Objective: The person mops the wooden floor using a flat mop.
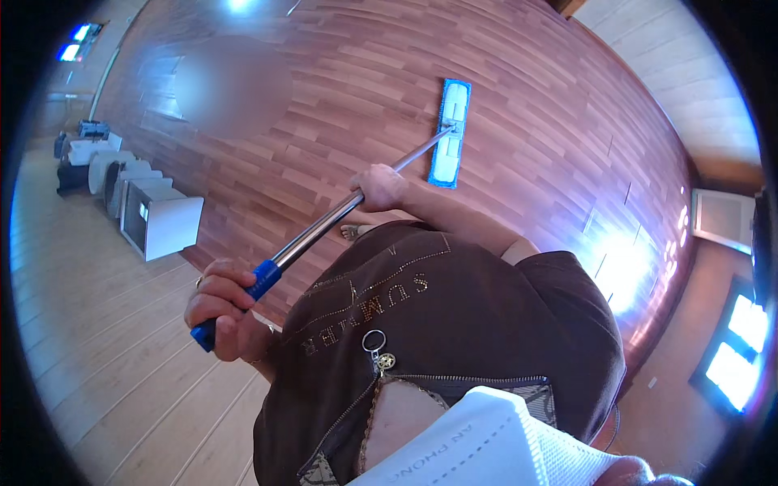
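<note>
A flat mop lies across the view, its head [450, 134] a long white plate with a blue fringed pad, resting flat on the wood floor. From it a metal pole [320, 229] slants toward the lower left and ends in a blue grip [263, 279]. My left hand [223, 308] is wrapped round that blue grip at the pole's top end. Farther down, my right hand [381, 188] closes round the metal part of the pole, with the right forearm reaching across in front of my brown shirt.
White box-shaped furniture or appliances [174, 223] line the pale plank wall [138, 356] on the left. Strong sunlight glares on the floor at right, near a window [733, 352] and a white framed object [724, 219]. A patch at upper left is blurred.
</note>
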A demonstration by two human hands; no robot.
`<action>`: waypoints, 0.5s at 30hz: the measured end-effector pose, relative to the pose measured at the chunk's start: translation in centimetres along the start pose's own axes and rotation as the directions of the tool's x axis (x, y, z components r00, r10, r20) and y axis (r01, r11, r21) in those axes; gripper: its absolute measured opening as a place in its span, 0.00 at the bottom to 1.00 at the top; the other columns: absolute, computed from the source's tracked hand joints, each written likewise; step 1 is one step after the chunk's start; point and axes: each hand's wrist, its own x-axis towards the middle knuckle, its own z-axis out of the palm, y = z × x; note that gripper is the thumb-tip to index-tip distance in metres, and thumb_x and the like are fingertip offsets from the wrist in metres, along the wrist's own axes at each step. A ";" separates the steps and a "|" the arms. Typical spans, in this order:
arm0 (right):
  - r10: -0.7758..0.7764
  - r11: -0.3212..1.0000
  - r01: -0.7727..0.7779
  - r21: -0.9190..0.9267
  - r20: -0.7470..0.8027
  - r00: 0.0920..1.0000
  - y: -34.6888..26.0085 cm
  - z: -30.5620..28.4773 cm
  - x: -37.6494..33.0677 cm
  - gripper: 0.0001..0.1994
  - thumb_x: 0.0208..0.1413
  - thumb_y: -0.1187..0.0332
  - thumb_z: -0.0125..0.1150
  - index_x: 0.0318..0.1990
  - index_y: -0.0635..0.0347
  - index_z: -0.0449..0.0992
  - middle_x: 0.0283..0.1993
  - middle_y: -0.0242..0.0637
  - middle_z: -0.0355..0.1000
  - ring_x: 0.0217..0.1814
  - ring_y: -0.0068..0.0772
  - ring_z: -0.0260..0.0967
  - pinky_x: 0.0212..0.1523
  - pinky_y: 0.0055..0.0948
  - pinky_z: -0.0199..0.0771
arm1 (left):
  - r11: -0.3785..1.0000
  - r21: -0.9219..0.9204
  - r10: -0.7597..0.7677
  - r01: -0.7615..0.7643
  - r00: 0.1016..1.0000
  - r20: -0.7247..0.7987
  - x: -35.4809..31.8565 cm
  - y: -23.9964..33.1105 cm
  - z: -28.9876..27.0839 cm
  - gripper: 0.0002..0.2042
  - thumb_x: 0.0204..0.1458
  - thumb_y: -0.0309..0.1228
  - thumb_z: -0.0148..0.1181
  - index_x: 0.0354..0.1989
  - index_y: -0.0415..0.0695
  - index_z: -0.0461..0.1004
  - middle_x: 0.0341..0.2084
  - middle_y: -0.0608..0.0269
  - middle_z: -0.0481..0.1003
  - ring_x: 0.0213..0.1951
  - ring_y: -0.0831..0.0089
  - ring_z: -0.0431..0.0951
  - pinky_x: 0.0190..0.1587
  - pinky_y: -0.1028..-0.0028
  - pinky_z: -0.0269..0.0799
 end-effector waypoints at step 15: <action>0.491 0.861 -0.501 0.090 -0.405 0.771 -0.9 -1.5 11.6 0.07 0.34 0.63 0.59 0.24 0.53 0.74 0.23 0.49 0.71 0.29 0.57 0.69 0.30 0.47 0.70 | 0.851 -0.371 0.086 0.371 0.600 0.795 19.9 -18.5 -15.6 0.06 0.41 0.22 0.62 0.23 0.41 0.69 0.27 0.58 0.75 0.42 0.58 0.76 0.47 0.62 0.69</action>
